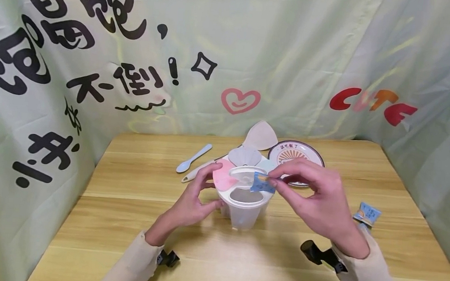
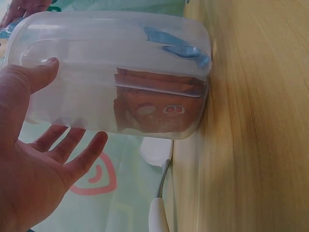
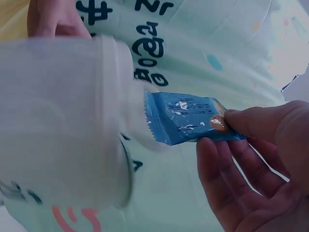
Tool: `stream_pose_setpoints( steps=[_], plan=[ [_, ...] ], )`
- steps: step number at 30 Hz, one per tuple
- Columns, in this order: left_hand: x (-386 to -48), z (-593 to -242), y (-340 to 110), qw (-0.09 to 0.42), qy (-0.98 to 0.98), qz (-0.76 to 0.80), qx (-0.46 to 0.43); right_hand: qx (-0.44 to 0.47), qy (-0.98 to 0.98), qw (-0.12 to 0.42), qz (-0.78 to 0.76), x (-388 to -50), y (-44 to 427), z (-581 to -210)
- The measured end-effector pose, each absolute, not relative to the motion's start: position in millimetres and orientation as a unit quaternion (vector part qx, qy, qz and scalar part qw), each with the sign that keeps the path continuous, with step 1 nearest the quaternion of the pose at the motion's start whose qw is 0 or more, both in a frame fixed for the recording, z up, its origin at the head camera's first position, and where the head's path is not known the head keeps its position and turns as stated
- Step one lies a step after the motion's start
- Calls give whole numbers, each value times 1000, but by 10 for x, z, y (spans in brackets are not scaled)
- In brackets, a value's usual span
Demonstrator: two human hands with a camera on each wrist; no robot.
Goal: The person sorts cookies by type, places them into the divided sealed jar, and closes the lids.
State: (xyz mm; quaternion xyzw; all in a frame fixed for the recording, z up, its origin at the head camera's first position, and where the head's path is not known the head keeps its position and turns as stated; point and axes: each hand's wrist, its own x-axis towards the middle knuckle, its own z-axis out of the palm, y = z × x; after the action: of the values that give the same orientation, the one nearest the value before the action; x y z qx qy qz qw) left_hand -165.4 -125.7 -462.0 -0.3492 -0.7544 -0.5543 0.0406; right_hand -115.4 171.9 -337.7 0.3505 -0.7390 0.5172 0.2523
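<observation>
A translucent multi-compartment container stands mid-table, its front compartment's lid raised. In the left wrist view, brown packets and blue packets show through the wall of the container. My left hand grips the container's left side, thumb in front, fingers behind. Between thumb and fingers, my right hand pinches a blue packet above the open compartment, beside the raised lid. The right wrist view shows that blue packet whole, outside the container.
Behind the container lie a spatula and a round patterned plate. A light blue spoon is at the back left. More blue packets lie on the right of the table, near my right wrist. A printed curtain hangs behind.
</observation>
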Motion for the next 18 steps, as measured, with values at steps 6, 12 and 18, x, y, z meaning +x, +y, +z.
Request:
stream_pose_setpoints(
  steps=[6,12,18],
  plan=[
    [-1651,-4624,-1268,41,-753,-555,-350,362,-735,261,511,-1164,1600,-3497],
    [-1648,-4632,-1274,37,-754,-555,-349,385,-736,267,490,-1188,1527,-3586],
    [-1649,-4620,-1280,34,-756,-554,-347,394,-742,274,469,-1207,1473,-3656]
  ],
)
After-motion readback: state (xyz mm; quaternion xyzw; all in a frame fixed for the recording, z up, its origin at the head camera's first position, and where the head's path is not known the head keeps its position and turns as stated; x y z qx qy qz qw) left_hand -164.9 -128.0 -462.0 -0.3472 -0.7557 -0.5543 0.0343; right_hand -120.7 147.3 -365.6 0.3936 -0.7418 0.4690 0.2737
